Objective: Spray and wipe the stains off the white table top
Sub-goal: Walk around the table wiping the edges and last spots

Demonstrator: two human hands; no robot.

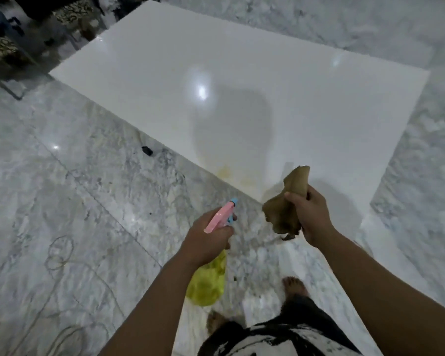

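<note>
A glossy white table top stretches ahead of me, low over the floor. Yellowish stains mark it close to its near edge. My left hand grips a spray bottle with a yellow body and a pink and blue head, its nozzle pointing toward the stains from just short of the edge. My right hand grips a crumpled brown cloth, held in the air above the table's near corner.
Grey marble floor surrounds the table. A small black object lies on the floor by the table's left edge. Dark chairs with patterned fabric stand at the far left. My bare feet are below.
</note>
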